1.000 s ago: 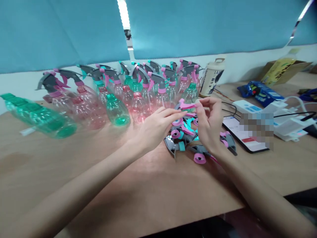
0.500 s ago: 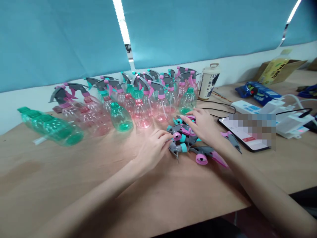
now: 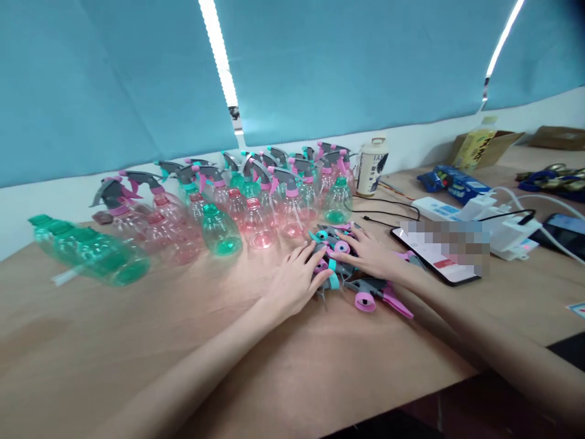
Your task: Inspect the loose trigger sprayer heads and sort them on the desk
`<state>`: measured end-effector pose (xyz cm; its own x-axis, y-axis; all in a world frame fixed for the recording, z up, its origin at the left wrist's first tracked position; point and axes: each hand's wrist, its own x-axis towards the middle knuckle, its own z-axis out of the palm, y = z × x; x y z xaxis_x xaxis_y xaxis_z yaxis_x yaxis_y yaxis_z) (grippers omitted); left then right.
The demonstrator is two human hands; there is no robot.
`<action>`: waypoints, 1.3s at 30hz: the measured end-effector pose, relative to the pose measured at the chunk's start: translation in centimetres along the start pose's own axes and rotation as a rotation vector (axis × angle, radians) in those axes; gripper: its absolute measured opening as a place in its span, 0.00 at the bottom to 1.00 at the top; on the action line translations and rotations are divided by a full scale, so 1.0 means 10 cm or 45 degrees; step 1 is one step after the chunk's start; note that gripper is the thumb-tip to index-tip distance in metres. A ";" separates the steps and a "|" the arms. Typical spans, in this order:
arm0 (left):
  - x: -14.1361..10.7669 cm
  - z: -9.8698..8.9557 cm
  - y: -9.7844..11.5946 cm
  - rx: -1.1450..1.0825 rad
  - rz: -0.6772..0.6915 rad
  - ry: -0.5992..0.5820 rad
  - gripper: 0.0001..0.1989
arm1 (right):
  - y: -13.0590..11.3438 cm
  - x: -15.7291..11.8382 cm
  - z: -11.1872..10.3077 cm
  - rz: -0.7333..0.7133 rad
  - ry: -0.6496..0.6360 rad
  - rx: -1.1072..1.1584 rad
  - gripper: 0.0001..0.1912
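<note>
Along the desk's (image 3: 283, 381) back edge, many bottles (image 3: 292, 223) stand topped with spray heads (image 3: 285, 177), several open-necked bottles (image 3: 221, 235) remain unfitted, and left hand (image 3: 296, 277) and right hand (image 3: 369, 252) lie side by side, fingers spread, on loose heads (image 3: 334, 281) nearer the front edge.

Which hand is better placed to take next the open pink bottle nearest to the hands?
Probably the left hand: it lies at the left edge of the spray heads, nearer the pink bottle. The right hand is farther to the right.
</note>
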<state>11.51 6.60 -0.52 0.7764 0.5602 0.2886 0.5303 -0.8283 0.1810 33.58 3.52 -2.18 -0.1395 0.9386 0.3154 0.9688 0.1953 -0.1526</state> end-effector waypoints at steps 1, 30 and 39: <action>-0.04 -0.02 -0.01 0.036 -0.009 0.002 0.26 | -0.03 0.01 0.01 -0.030 -0.012 0.012 0.25; -0.41 -0.18 -0.11 -0.096 -0.248 0.132 0.19 | -0.32 -0.79 -0.09 0.152 -0.041 -0.037 0.42; -0.48 -0.12 -0.18 -0.062 -0.199 0.048 0.27 | -0.43 -0.65 -0.13 0.201 0.005 0.215 0.41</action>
<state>6.39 5.41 -1.13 0.6721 0.6819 0.2886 0.6257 -0.7314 0.2713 30.58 -3.79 -2.41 0.0121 0.9604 0.2785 0.9304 0.0913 -0.3549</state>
